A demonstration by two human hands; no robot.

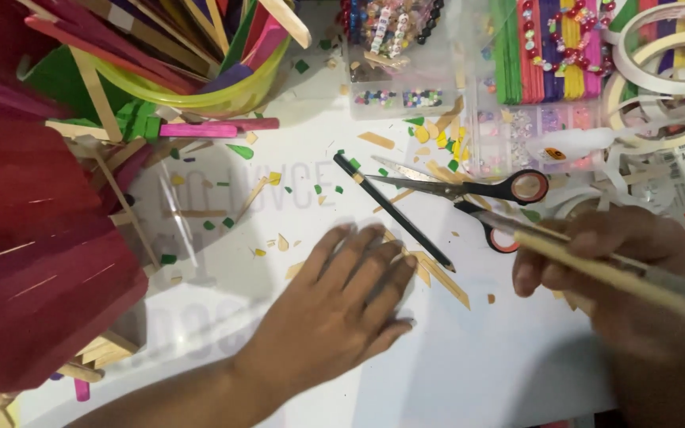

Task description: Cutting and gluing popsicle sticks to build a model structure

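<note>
Just one view here, a head-worn cam looking pretty much straight down at the white table [469, 372] from close up. It's near enough that both hands fill the lower half, with craft clutter along the top edge.

The left hand [342, 297] lies flat on the table [477, 372], on some wooden sticks [434, 273]. To its right, the right hand [604, 273] grips a long stick [628, 277]. Just beyond both lie a pencil [394, 210] and scissors [469, 190]. Far left sits a bowl [200, 95] with sticks in it; far right, tape rolls [660, 71].
</note>
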